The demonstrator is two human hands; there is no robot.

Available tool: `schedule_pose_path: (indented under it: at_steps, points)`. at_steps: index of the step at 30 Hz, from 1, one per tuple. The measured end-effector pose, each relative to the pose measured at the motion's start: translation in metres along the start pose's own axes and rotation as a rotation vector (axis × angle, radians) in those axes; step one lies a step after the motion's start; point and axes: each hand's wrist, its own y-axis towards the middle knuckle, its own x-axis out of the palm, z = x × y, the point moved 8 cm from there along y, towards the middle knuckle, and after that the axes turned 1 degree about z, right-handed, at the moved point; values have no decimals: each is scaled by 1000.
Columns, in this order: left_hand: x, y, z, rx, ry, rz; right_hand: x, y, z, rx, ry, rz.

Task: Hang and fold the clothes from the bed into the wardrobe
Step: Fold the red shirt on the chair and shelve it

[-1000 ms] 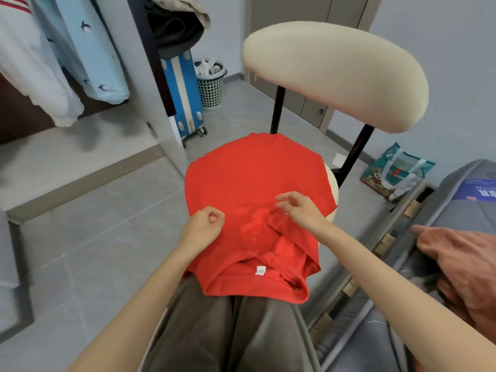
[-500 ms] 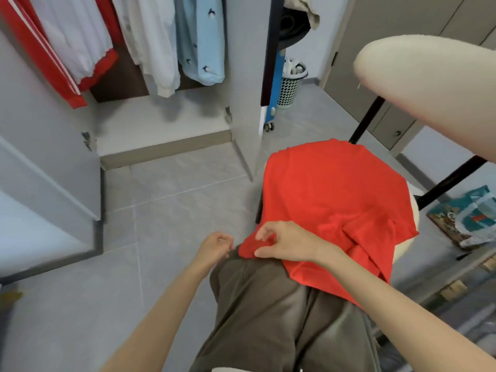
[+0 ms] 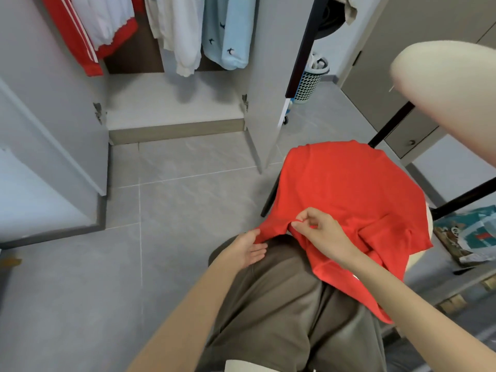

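Note:
A red shirt (image 3: 346,194) lies spread over the seat of a chair, its near edge hanging down onto my lap. My right hand (image 3: 322,233) rests on the shirt's near left part and pinches a fold of the fabric between thumb and forefinger. My left hand (image 3: 248,249) lies beside it with straight fingers, touching the shirt's left corner. The open wardrobe (image 3: 174,108) stands ahead at the left. Inside it hang a red and white jacket (image 3: 80,41), a white garment (image 3: 179,36) and a light blue one (image 3: 228,36).
The chair's cream backrest (image 3: 445,95) looms at the upper right. An open wardrobe door (image 3: 268,76) stands between chair and wardrobe. A mesh laundry basket (image 3: 308,81) stands behind it. A green bag (image 3: 469,237) lies on the floor at the right. Grey tiles (image 3: 174,205) stretch before the wardrobe.
My view has swung left toward the wardrobe. Both hands moved to the shirt's left corner, and my left hand opened out from a loose fist.

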Motion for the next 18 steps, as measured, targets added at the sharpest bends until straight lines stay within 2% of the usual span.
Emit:
schedule_pose_path:
  at_steps: [3, 5, 8, 12, 14, 16, 18]
  points:
    - [11, 8, 4, -25, -398, -60, -3, -1, 2, 21, 98, -13]
    - [12, 11, 10, 16, -531, -57, -8, 0, 3, 29, 103, 7]
    - [1, 10, 26, 141, -625, 11, -14, 2, 5, 45, 70, 55]
    - [-21, 8, 41, 205, -792, -12, -17, 2, 1, 51, 45, 87]
    - [-27, 7, 35, 160, -878, 12, -14, 3, -4, 46, 50, 78]
    - [-16, 2, 22, 77, -865, 32, -11, 3, -8, 41, 73, 72]
    - [6, 1, 8, -2, -871, -21, -11, 2, -9, 42, 103, 73]
